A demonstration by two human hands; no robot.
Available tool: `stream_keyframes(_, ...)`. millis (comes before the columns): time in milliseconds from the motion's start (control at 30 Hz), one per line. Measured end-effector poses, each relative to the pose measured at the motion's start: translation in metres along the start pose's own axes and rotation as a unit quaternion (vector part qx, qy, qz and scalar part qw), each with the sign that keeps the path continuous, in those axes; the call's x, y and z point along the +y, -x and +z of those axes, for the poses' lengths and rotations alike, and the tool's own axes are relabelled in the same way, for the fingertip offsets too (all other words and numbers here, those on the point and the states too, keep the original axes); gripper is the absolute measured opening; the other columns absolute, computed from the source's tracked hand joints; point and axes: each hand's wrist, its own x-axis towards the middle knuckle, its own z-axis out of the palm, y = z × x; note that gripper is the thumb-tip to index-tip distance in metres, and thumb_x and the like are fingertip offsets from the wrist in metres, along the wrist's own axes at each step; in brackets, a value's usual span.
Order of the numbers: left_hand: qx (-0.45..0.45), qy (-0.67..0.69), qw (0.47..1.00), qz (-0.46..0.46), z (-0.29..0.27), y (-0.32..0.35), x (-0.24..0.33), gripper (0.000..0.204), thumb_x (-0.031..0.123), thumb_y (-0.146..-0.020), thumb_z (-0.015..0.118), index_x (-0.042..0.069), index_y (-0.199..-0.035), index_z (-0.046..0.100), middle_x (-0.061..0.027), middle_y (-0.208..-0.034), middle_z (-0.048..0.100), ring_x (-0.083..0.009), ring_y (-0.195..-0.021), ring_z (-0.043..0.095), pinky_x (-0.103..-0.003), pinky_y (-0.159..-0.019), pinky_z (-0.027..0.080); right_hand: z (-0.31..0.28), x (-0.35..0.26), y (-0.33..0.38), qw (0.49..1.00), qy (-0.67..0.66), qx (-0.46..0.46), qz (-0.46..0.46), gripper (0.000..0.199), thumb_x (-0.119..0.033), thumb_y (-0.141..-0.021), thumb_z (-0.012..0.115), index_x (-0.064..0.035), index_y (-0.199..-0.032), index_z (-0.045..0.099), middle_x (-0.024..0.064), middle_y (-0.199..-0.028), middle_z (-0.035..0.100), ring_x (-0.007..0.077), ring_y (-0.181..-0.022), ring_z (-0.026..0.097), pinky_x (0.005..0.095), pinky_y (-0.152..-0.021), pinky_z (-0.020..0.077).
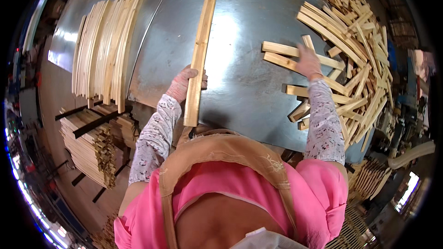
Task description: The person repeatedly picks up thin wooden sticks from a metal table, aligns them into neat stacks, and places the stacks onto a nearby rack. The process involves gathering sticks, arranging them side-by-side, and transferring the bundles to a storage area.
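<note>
My left hand (183, 84) is closed round a long, flat wooden slat (201, 48), its thumb across the upper face. That slat points away from me over the metal table, its near end close to my apron. At the right, my right hand (309, 63) has its fingers wrapped over a shorter wooden strip (279, 61) at the edge of a loose pile. Another strip (278, 48) lies just beyond it, partly covered by the same hand. The fingertips of my right hand are hidden.
A jumbled heap of wooden strips (364, 76) covers the table's right side. On the left, a neat row of long slats (104, 48) lies side by side on the metal tabletop (168, 32). Below it, stacked slats (87, 145) rest near dark metal bars (97, 123).
</note>
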Motion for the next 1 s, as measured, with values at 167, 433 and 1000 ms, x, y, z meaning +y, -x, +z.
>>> stream_keyframes(167,0.002,0.096,0.995,-0.03,-0.037,0.009,0.01,0.049,0.039,-0.106,0.067,0.001,-0.135,0.058,-0.0168,-0.104,0.067,-0.0264,-0.084,0.067,-0.043,-0.077,0.061,0.015,0.039,-0.024,0.983,0.077,-0.136,0.094,0.062,-0.038,-0.094,0.075,-0.0187,-0.151,0.057,0.0178,-0.134,0.07,0.0394,-0.134,0.061,0.0516,-0.106,0.0533)
stream_keyframes(433,-0.102,0.171,0.974,-0.106,-0.055,0.019,0.01,0.055,0.041,-0.107,0.063,0.006,-0.15,0.057,-0.0153,-0.107,0.07,-0.0185,-0.075,0.062,-0.036,-0.067,0.057,-0.036,-0.159,-0.1,0.986,-0.131,-0.105,-0.021,0.057,-0.057,-0.107,0.046,-0.0122,-0.139,0.065,0.0228,-0.127,0.073,0.0452,-0.121,0.067,0.0545,-0.102,0.0505)
stream_keyframes(1000,-0.107,0.002,0.989,-0.105,0.026,-0.012,-0.044,0.078,0.077,-0.101,0.055,0.016,-0.15,0.057,-0.0135,-0.095,0.072,-0.0225,-0.072,0.069,-0.037,-0.065,0.059,0.016,0.03,0.092,0.993,0.101,0.04,0.041,0.05,-0.027,-0.093,0.07,-0.0201,-0.141,0.062,0.0159,-0.117,0.071,0.0355,-0.115,0.068,0.049,-0.097,0.0538)
